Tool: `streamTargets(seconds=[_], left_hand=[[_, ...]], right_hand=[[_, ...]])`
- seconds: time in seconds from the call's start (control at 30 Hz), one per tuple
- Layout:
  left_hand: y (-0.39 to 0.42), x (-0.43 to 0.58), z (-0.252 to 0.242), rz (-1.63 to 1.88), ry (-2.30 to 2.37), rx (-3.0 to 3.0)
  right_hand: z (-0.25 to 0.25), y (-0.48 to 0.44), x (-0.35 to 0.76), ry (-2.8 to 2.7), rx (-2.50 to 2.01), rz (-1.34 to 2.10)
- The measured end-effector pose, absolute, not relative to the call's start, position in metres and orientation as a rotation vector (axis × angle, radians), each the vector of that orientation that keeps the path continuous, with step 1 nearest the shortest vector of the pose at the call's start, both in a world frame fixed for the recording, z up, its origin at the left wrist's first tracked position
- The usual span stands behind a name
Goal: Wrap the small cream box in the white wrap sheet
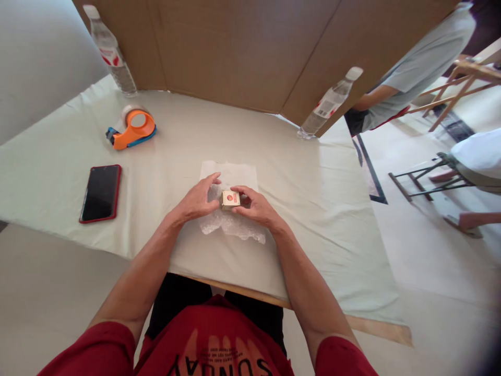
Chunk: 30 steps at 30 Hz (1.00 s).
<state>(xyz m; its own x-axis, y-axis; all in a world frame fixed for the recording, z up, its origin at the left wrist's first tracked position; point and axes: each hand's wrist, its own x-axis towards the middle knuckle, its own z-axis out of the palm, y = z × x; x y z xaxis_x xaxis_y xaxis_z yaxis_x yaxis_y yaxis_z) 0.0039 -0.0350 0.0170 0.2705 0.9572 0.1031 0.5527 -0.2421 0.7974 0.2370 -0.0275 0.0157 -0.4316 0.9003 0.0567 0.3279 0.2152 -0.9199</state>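
Observation:
A small tan box (pixel 230 199) with a red label sits at the middle of the table, on a crumpled sheet of clear bubble wrap (pixel 230 225). My right hand (pixel 254 206) pinches the box from its right side. My left hand (pixel 199 198) rests at the box's left side, fingers curved over the wrap and touching it. A flat white sheet (pixel 235 171) lies under the wrap, just beyond the hands.
A red-cased phone (pixel 100 192) lies at the left. An orange tape dispenser (pixel 133 128) sits further back left. Two plastic water bottles (pixel 111 51) (pixel 327 104) stand against a cardboard screen (pixel 250 47). Another person (pixel 415 68) sits at the right, behind the screen.

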Motion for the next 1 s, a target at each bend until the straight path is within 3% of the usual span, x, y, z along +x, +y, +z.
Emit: streamTargets(seconds=[0.33, 0.5, 0.67, 0.83, 1.0], left_hand=[[-0.037, 0.015, 0.005, 0.528, 1.37, 2.197], [-0.038, 0.017, 0.003, 0.443, 1.39, 2.296], [-0.038, 0.017, 0.002, 0.438, 1.402, 2.33], [-0.037, 0.017, 0.001, 0.447, 1.399, 2.341], [-0.036, 0.017, -0.001, 0.444, 1.415, 2.378]], right_hand=[[0.008, -0.009, 0.263, -1.453, -1.277, 0.962], [-0.008, 0.004, 0.288, -1.214, -1.446, 0.645], [-0.023, 0.011, 0.303, -1.341, -1.604, 0.47], [-0.014, 0.002, 0.285, -1.487, -1.512, 0.055], [-0.007, -0.024, 0.235, -1.91, -1.252, 0.192]])
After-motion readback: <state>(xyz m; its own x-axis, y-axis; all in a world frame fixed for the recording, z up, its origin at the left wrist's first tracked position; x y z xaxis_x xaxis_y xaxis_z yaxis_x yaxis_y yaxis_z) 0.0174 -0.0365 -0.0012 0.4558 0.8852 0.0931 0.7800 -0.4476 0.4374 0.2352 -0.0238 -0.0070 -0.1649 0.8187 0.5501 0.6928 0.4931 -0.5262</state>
